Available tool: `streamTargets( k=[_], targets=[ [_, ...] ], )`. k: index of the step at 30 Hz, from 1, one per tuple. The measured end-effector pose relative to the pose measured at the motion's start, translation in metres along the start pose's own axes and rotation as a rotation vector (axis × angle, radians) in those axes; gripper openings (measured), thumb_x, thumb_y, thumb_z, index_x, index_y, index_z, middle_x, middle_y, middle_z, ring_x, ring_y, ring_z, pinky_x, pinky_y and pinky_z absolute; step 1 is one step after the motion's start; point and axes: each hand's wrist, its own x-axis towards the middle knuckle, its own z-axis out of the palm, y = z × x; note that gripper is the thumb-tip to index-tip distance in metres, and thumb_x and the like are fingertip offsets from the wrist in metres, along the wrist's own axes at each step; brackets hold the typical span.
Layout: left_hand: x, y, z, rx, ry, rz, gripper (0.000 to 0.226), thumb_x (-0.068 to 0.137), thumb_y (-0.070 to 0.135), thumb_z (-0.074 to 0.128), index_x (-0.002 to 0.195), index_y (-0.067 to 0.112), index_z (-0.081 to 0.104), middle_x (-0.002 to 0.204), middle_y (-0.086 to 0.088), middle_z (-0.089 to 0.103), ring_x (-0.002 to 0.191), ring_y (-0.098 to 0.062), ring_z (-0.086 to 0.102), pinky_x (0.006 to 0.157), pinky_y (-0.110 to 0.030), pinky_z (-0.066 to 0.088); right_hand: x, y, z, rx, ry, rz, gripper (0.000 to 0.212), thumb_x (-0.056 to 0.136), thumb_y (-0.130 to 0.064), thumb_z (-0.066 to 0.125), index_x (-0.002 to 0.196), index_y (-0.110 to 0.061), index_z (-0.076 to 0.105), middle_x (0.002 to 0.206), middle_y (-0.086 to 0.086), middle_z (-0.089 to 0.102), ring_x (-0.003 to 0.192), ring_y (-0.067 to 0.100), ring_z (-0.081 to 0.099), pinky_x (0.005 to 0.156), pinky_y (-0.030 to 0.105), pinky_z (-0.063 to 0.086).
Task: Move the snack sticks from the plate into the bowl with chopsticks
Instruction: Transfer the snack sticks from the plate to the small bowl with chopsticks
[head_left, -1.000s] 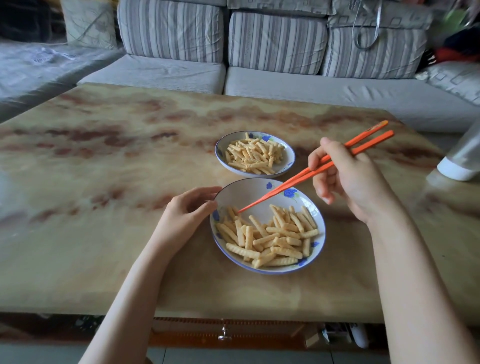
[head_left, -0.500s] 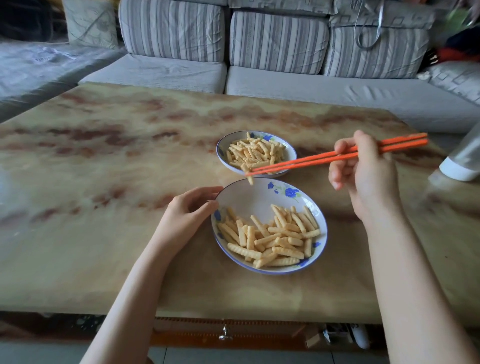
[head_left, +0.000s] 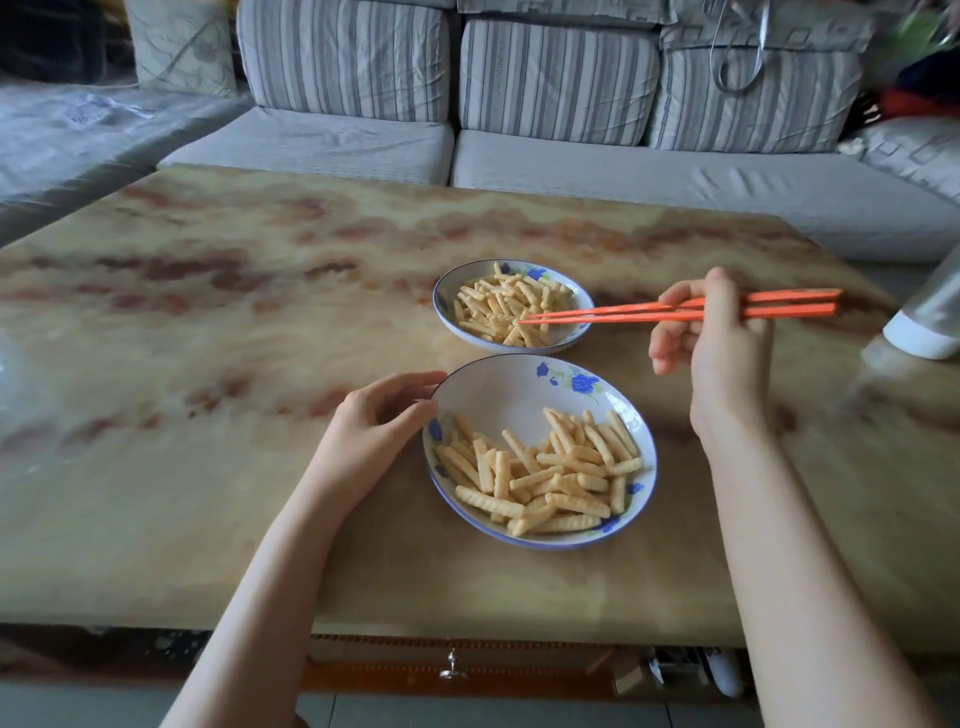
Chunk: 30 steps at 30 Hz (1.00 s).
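Two white dishes with blue flowers stand on the marbled table. The near plate (head_left: 498, 384) holds several ridged yellow snack sticks (head_left: 550, 473) heaped in its front half. The smaller far bowl (head_left: 582, 301) also holds several snack sticks (head_left: 493, 306). My right hand (head_left: 717, 338) grips a pair of orange chopsticks (head_left: 613, 313), held almost level, with their tips over the bowl's sticks. I cannot tell whether a stick sits between the tips. My left hand (head_left: 379, 421) rests its curled fingers against the plate's left rim.
The table (head_left: 208, 364) reaches to a striped grey sofa (head_left: 519, 104) behind. A white-based container (head_left: 930, 317) stands at the right edge. A drawer knob (head_left: 453, 667) shows under the table's front edge.
My right hand lifted the chopsticks out of the plate and swung them up and away to the bowl. A stick hung from the tips half a second ago. My left hand stayed put.
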Motion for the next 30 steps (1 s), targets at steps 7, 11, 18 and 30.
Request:
streamTargets(
  k=[7,11,18,30],
  targets=[
    [-0.001,0.001,0.000,0.004,0.001,-0.010,0.039,0.075,0.029,0.057,0.112,0.031,0.071,0.103,0.016,0.073,0.096,0.005,0.065,0.091,-0.022,0.051,-0.003,-0.023,-0.008,0.054,-0.119,0.001,0.042,0.101,-0.025,0.034,0.066,-0.011,0.053,0.037,0.003,0.047,0.032,0.019,0.037,0.038,0.022,0.029],
    [-0.001,0.001,-0.001,0.015,0.001,-0.013,0.040,0.075,0.030,0.057,0.112,0.031,0.070,0.105,0.017,0.072,0.099,0.004,0.065,0.096,-0.026,0.050,-0.011,-0.029,-0.005,-0.067,-0.349,0.044,0.044,0.102,-0.027,0.034,0.067,-0.009,0.054,0.037,0.006,0.045,0.033,0.020,0.035,0.037,0.021,0.027],
    [0.000,-0.001,-0.001,0.023,0.002,-0.021,0.038,0.076,0.031,0.057,0.112,0.033,0.070,0.105,0.017,0.072,0.101,0.003,0.065,0.099,-0.034,0.049,-0.021,-0.027,0.002,-0.154,-0.511,0.095,0.044,0.103,-0.026,0.035,0.070,-0.004,0.053,0.038,0.007,0.046,0.031,0.018,0.036,0.035,0.019,0.030],
    [-0.001,-0.001,-0.002,0.018,-0.008,-0.022,0.038,0.076,0.030,0.057,0.112,0.032,0.070,0.105,0.017,0.072,0.101,0.002,0.065,0.099,-0.036,0.050,-0.019,-0.019,0.005,-0.111,-0.365,0.083,0.046,0.103,-0.025,0.035,0.064,-0.009,0.054,0.037,0.004,0.045,0.031,0.020,0.036,0.035,0.019,0.029]
  ],
)
